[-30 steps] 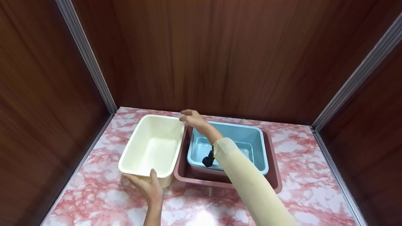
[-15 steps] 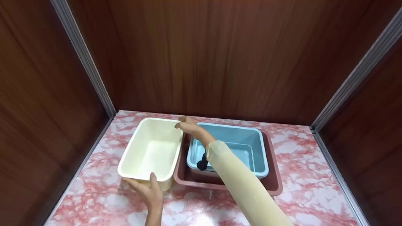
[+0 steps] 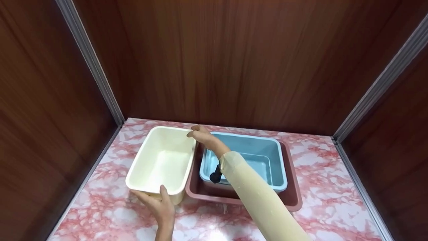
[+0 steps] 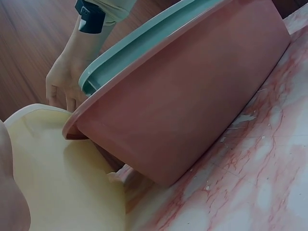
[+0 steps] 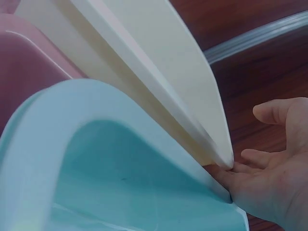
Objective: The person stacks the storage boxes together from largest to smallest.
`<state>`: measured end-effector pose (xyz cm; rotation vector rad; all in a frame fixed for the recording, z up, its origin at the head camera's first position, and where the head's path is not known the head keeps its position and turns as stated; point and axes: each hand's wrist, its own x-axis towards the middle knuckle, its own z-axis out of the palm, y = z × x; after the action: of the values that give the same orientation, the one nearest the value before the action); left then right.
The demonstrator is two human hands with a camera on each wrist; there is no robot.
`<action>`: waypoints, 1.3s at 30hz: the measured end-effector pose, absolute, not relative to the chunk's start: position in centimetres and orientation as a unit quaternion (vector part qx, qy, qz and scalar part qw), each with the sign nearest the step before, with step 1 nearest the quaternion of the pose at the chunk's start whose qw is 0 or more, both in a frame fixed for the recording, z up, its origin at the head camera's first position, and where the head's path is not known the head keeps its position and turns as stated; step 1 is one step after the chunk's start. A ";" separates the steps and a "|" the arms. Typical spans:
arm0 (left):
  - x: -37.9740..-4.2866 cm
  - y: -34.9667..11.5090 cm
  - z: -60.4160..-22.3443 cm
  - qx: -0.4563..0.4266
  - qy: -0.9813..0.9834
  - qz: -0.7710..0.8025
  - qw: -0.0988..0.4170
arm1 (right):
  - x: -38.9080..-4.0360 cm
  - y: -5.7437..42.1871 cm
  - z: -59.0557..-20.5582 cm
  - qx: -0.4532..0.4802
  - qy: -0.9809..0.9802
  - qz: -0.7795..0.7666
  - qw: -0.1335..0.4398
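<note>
A cream plastic tub (image 3: 157, 154) stands at the left, its inside bare. At its front end my left hand (image 3: 159, 209) holds the rim, thumb over the edge and fingers beneath. My right hand (image 3: 203, 136) reaches across to the tub's back right corner. In the right wrist view, the right hand's (image 5: 276, 178) fingers touch the cream corner from outside, with the thumb apart from it. Beside the cream tub, a light blue tub (image 3: 260, 145) sits inside a larger reddish-brown tub (image 3: 294, 180). The right forearm hides part of both.
The tubs stand on a red-and-white marbled surface (image 3: 334, 187). Dark wood panels (image 3: 234, 67) rise behind and on both sides, with grey metal strips (image 3: 100, 73) at the corners. A small black device (image 3: 215, 175) is at the right wrist, above the blue tub.
My right hand has moved slightly left and closer onto the cream tub's back right corner. The left hand keeps its place on the front rim. The view has tilted slightly.
</note>
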<state>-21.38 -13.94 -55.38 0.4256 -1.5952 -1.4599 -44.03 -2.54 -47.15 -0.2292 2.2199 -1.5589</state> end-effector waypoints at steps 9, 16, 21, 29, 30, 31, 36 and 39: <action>-22.9 -15.3 -57.6 0.169 -0.671 -0.566 0.449 | -43.6 -2.7 -46.9 -0.061 0.780 -0.588 0.202; -23.2 -16.0 -56.7 0.190 -0.680 -0.546 0.450 | -43.5 -2.6 -46.0 -0.042 0.769 -0.611 0.184; -23.8 -16.7 -55.2 0.166 -0.679 -0.538 0.471 | -43.4 -2.5 -44.5 -0.038 0.759 -0.628 0.167; -23.4 -16.6 -49.9 0.131 -0.662 -0.555 0.487 | -42.5 -1.7 -41.5 -0.022 0.740 -0.658 0.140; -23.3 -16.5 -49.0 0.126 -0.659 -0.560 0.486 | -42.4 -1.4 -41.1 -0.024 0.739 -0.659 0.137; -23.2 -16.4 -48.3 0.119 -0.656 -0.566 0.485 | -42.3 -1.1 -40.7 -0.026 0.741 -0.658 0.135; -23.7 -16.6 -46.0 0.074 -0.649 -0.584 0.483 | -41.9 0.5 -39.2 -0.033 0.738 -0.662 0.127; -24.0 -16.5 -45.1 0.061 -0.657 -0.582 0.475 | -41.7 1.6 -38.4 -0.035 0.733 -0.669 0.117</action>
<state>-23.96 -16.50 -45.09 0.1486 -1.6075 -1.4237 -41.73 1.59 -38.43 -0.1020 2.1455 -1.9589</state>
